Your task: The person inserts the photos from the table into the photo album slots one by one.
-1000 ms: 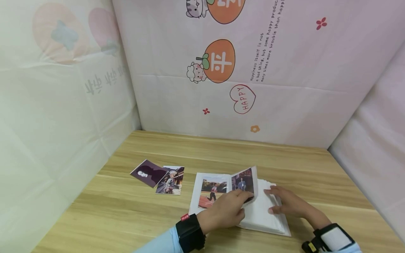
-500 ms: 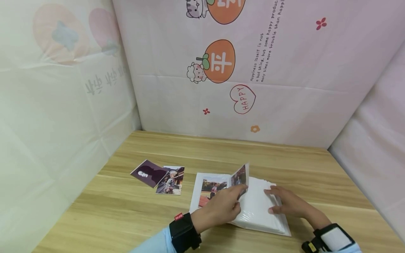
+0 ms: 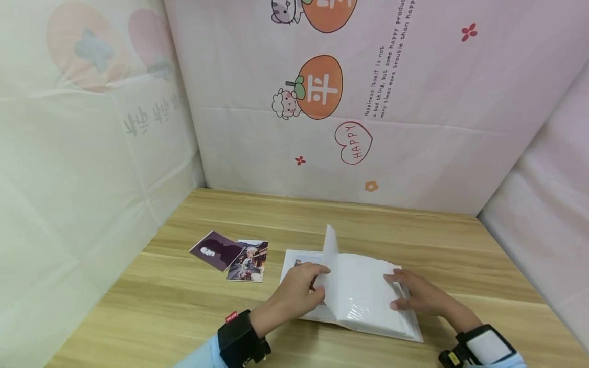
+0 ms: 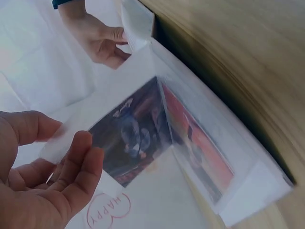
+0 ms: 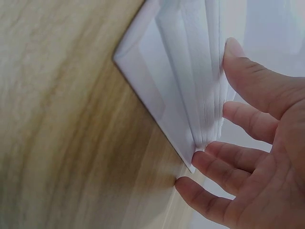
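Observation:
A white photo album (image 3: 368,291) lies spread on the table. My left hand (image 3: 299,291) pinches one album page (image 3: 330,245) at its outer edge, and the page stands nearly upright. In the left wrist view that page carries a dark photo (image 4: 136,131), facing a photo with a red ground (image 4: 195,143) on the left side of the album. My right hand (image 3: 418,294) rests at the album's right edge with fingers spread. The right wrist view shows its fingertips (image 5: 202,157) against the edges of the stacked pages (image 5: 200,71).
Two loose photos lie overlapping left of the album: a dark purple portrait (image 3: 216,251) and a photo of a figure in a light hat (image 3: 248,263). The wooden table (image 3: 161,306) is walled by printed white cloth (image 3: 253,153) at the back and sides.
My left hand has moved left, turning the page from leaning right to nearly upright and leaning left. A blank white page side now shows. The right hand stays in place.

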### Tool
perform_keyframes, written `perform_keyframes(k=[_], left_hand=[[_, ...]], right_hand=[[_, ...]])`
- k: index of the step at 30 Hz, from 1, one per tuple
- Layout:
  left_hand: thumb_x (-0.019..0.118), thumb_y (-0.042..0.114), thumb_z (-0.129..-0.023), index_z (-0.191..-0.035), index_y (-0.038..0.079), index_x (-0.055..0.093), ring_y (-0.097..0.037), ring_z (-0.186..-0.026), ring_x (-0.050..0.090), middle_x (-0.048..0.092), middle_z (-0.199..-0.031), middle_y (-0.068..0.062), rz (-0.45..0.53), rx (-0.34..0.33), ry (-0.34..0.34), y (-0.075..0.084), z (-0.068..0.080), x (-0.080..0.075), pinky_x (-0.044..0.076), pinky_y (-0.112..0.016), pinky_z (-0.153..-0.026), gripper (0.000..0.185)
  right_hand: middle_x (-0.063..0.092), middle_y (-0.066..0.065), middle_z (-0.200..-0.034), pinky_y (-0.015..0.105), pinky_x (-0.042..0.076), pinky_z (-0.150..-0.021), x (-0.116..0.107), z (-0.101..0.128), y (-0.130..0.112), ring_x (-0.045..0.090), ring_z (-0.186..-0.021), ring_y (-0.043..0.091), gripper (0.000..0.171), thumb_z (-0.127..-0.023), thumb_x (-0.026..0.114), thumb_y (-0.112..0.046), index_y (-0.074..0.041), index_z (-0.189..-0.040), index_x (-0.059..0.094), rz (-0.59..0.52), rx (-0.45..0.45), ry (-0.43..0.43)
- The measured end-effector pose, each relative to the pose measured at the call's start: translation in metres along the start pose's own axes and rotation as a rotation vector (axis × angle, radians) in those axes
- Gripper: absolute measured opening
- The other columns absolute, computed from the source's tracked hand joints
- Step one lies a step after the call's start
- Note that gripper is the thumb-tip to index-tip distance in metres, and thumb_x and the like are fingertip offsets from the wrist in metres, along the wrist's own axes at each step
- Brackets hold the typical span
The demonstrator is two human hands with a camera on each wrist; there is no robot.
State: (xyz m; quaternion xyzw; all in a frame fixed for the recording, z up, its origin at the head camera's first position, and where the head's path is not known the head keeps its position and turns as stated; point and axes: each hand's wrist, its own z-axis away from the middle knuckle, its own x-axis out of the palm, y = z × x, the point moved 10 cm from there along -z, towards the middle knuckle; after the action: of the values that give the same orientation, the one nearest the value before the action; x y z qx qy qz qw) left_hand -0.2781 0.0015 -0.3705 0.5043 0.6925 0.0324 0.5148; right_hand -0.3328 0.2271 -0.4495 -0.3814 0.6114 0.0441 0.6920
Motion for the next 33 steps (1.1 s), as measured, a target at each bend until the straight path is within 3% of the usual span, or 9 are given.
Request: perform_keyframes(k=[5, 12, 22, 33], left_hand=[[0.063, 0.002, -0.079, -0.097, -0.001, 0.069, -0.003, -0.059, 0.043, 0.052, -0.071, 0.005, 0.005, -0.073, -0.003, -0.016, 0.008, -0.010, 0.039, -0.017, -0.052, 0.019], [0.063, -0.001, -0.073, -0.096, -0.002, 0.070, -0.005, -0.061, 0.045, 0.054, -0.076, 0.000, -0.030, -0.194, -0.044, -0.038, 0.022, -0.014, 0.040, -0.020, -0.053, 0.025], [0.071, 0.001, -0.068, -0.097, -0.006, 0.069, -0.010, -0.067, 0.050, 0.057, -0.081, -0.007, -0.079, -0.302, -0.136, -0.059, 0.036, -0.007, 0.043, -0.022, -0.058, 0.030], [0.076, 0.006, -0.066, -0.092, -0.004, 0.069, -0.027, -0.085, 0.059, 0.063, -0.091, -0.014, -0.134, -0.410, -0.196, -0.074, 0.043, 0.001, 0.049, -0.038, -0.075, 0.029]], right_hand=[[0.035, 0.041, -0.129, 0.067, 0.029, -0.088, 0.000, 0.000, 0.000, 0.032, -0.116, 0.059, 0.069, -0.074, 0.074, -0.035, 0.006, -0.125, 0.052, 0.002, 0.007, -0.001], [0.035, 0.042, -0.128, 0.068, 0.029, -0.087, -0.001, 0.000, 0.000, 0.032, -0.115, 0.059, 0.068, -0.075, 0.074, -0.034, 0.007, -0.124, 0.052, 0.003, -0.011, 0.008], [0.036, 0.042, -0.127, 0.068, 0.029, -0.086, -0.001, 0.001, 0.000, 0.033, -0.113, 0.060, 0.068, -0.075, 0.075, -0.033, 0.007, -0.124, 0.052, -0.001, -0.027, 0.018], [0.035, 0.041, -0.128, 0.068, 0.029, -0.087, -0.001, 0.001, -0.001, 0.032, -0.115, 0.059, 0.068, -0.075, 0.074, -0.034, 0.007, -0.125, 0.052, 0.000, -0.004, 0.011]])
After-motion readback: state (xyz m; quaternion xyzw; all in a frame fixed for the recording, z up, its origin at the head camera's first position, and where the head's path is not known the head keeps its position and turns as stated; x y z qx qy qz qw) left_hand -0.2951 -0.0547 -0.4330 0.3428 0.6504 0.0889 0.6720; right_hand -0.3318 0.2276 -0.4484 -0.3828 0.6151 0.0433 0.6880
